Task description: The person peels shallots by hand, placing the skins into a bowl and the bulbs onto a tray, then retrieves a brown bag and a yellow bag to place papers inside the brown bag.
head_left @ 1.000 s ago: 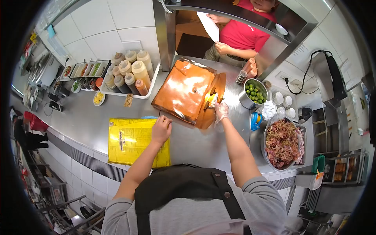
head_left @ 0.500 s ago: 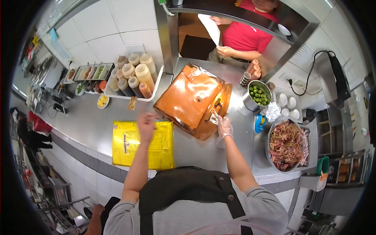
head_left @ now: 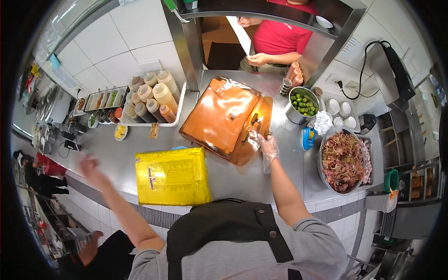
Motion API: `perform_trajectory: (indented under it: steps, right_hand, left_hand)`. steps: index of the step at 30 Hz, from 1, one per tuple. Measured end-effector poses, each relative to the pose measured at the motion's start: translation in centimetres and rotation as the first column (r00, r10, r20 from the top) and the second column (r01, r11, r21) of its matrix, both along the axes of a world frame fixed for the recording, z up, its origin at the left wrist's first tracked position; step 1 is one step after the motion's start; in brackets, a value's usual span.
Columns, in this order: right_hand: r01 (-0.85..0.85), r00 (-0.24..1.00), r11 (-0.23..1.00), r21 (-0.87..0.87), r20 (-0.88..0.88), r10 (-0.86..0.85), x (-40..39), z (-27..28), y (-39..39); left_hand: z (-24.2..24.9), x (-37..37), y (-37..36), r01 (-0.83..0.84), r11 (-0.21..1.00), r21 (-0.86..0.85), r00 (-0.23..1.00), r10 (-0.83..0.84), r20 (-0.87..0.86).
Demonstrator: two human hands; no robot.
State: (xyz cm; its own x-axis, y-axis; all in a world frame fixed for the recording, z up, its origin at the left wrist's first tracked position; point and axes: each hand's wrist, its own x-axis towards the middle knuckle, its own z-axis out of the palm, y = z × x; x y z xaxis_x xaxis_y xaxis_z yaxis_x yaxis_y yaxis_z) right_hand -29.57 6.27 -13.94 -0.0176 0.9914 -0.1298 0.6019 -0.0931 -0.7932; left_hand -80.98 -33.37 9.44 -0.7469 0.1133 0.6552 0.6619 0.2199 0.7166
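At the left of the frame the left hand point(head_left: 91, 169) is blurred over the bench point(head_left: 116, 154) edge, fingers apart, holding nothing. In the middle lies a yellow bag point(head_left: 171, 176). Right of it, the gloved right hand point(head_left: 267, 148) touches the orange bag point(head_left: 223, 115); I cannot tell its grip.

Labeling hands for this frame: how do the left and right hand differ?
The right hand wears a clear plastic glove; the left hand looks bare. The right hand rests at the edge of the orange tray; the left hand is out to the side over the counter edge, touching nothing visible. The left hand is motion-blurred; the right hand is sharp.
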Motion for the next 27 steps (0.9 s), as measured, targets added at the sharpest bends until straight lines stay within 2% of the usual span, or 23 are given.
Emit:
perform_trajectory:
  steps: [1,2,3,4,5,6,7,9,11,12,13,15,16,18,24,27]
  right_hand:
    - [0.002,1.000,1.000,0.001,0.003,-0.002,0.1,1.2,-0.2]
    - [-0.025,0.992,0.993,-0.117,-0.123,0.011,0.0,3.9,-0.8]
    - [-0.065,0.969,0.972,-0.226,-0.248,0.007,0.1,5.7,-1.2]
    - [-0.057,0.970,0.974,-0.219,-0.245,0.002,0.3,4.4,-0.4]
    - [-0.115,0.928,0.967,-0.226,-0.371,0.023,0.8,1.3,0.6]
    - [-0.174,0.876,0.960,-0.220,-0.480,0.049,1.7,-0.1,1.5]
    - [-0.177,0.881,0.959,-0.221,-0.470,0.054,2.1,-0.1,1.5]
    - [-0.148,0.811,0.958,-0.247,-0.584,-0.025,1.7,0.5,1.4]
    - [-0.137,0.803,0.953,-0.269,-0.594,-0.052,1.6,1.5,0.9]
    - [-0.120,0.783,0.956,-0.269,-0.617,-0.075,1.6,1.7,0.6]
    - [-0.100,0.762,0.957,-0.271,-0.640,-0.101,1.5,1.8,0.4]
    - [-0.097,0.761,0.958,-0.270,-0.641,-0.104,1.4,2.1,0.2]
    - [-0.089,0.760,0.959,-0.271,-0.640,-0.110,1.4,2.2,0.1]
    - [-0.083,0.762,0.962,-0.258,-0.638,-0.105,1.2,2.5,-0.2]
    - [-0.079,0.791,0.960,-0.270,-0.603,-0.104,1.2,2.0,0.4]
    - [-0.079,0.794,0.956,-0.281,-0.597,-0.110,1.2,1.6,0.6]
  left_hand:
    - [-1.4,4.6,4.1,0.117,0.993,0.033,0.941,-0.121,0.315]
    - [-7.3,4.5,6.2,0.211,0.977,0.027,0.801,-0.189,0.568]
    - [-9.3,8.8,8.7,0.406,0.913,-0.039,0.798,-0.333,0.503]
    - [-8.8,13.7,11.4,0.501,0.856,-0.127,0.728,-0.338,0.596]
    - [-8.4,17.3,13.2,0.665,0.746,-0.029,0.570,-0.482,0.665]
    - [-6.2,21.9,15.5,0.852,0.514,0.095,0.292,-0.619,0.729]
    - [-6.9,22.4,16.4,0.905,0.420,0.070,0.240,-0.638,0.732]
    - [-9.2,21.9,18.1,0.915,0.400,0.057,0.244,-0.659,0.712]
    - [-13.0,20.1,18.8,0.842,0.458,-0.286,0.529,-0.589,0.611]
    - [-17.0,18.8,18.9,0.791,0.525,-0.314,0.604,-0.586,0.540]
    - [-17.2,19.1,18.5,0.788,0.530,-0.314,0.607,-0.582,0.541]
    - [-16.9,20.1,18.4,0.613,0.739,-0.279,0.780,-0.511,0.360]
    - [-16.7,20.6,18.2,0.612,0.740,-0.279,0.781,-0.509,0.362]
    - [-16.2,21.4,17.7,0.604,0.679,-0.418,0.794,-0.559,0.238]
    - [-16.3,21.7,17.9,0.584,0.683,-0.440,0.800,-0.576,0.168]
    - [-16.1,21.6,17.9,0.585,0.667,-0.461,0.800,-0.568,0.193]
